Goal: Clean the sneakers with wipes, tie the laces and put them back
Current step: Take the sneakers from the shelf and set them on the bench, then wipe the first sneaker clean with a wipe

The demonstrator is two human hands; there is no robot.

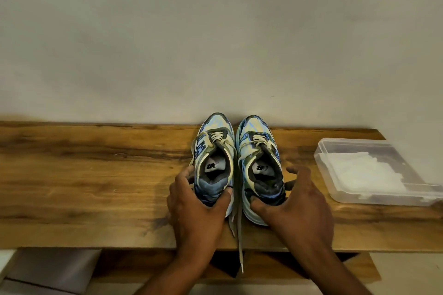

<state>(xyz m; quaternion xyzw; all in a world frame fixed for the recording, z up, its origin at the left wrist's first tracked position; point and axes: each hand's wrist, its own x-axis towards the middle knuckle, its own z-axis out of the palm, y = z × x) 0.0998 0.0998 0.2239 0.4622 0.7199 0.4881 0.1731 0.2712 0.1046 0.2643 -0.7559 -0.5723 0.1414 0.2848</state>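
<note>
L hand (196,206) grips L sneaker (213,160) heel; R hand (297,201) grips R sneaker (260,163) heel; toes at wall.

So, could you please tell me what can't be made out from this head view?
- Left sneaker heel: covered by the left hand.
- Right sneaker heel: partly behind the right hand.
- Wipes box: cut off by the right edge.
- Shelf below the bench: in shadow.
</note>
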